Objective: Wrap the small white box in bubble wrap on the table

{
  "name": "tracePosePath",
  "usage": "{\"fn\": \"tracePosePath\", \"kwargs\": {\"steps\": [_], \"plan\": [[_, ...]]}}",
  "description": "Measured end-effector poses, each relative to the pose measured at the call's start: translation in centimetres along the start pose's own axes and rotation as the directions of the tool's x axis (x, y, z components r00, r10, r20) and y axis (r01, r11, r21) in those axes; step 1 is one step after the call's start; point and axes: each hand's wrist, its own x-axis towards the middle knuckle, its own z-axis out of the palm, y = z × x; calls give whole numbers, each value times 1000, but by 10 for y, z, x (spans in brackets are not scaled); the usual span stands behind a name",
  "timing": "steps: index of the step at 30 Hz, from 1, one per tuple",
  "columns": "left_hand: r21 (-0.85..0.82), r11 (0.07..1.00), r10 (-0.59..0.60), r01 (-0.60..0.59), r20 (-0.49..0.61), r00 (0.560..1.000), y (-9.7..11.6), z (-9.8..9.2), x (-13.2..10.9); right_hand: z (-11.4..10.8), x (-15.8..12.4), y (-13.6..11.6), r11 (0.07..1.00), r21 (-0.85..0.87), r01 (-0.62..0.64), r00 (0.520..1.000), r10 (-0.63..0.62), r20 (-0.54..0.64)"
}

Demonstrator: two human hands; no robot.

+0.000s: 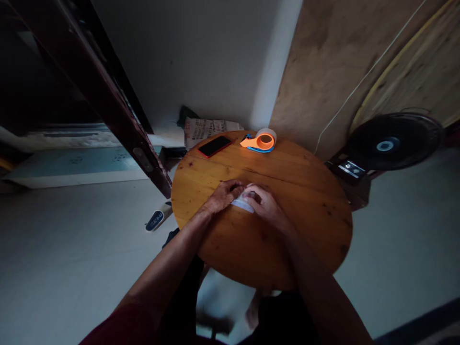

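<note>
A small whitish, partly see-through item (243, 203) lies on the round wooden table (305, 211), between my two hands. My left hand (223, 195) grips its left side with curled fingers. From the right, my right hand (263, 201) closes its fingers and thumb on the same item. The fingers cover much of it, so its exact shape cannot be made out. Farther back on the table rest an orange tape dispenser (257, 141) with a blue edge and a dark phone (214, 146) in a red case.
Printed paper (206, 129) sits behind the table's back edge, by the wall. A black fan (391, 143) stands to the right. At the left are a dark door frame (97, 91) and a slipper (156, 219) on the floor.
</note>
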Motion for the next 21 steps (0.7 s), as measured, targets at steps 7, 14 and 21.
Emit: {"fn": "tracePosePath", "kwargs": {"steps": [7,14,21], "plan": [[-15,1000,-23,23,-10,1000,-1,1,0,2,0,4,987,-161,17,994,-34,-101],[-52,998,-35,34,-24,999,-4,2,0,-6,-1,10,990,-125,-65,982,41,-182],[-81,996,-38,36,-15,999,-4,2,-1,-11,-2,11,981,-142,-131,977,104,-186]]}}
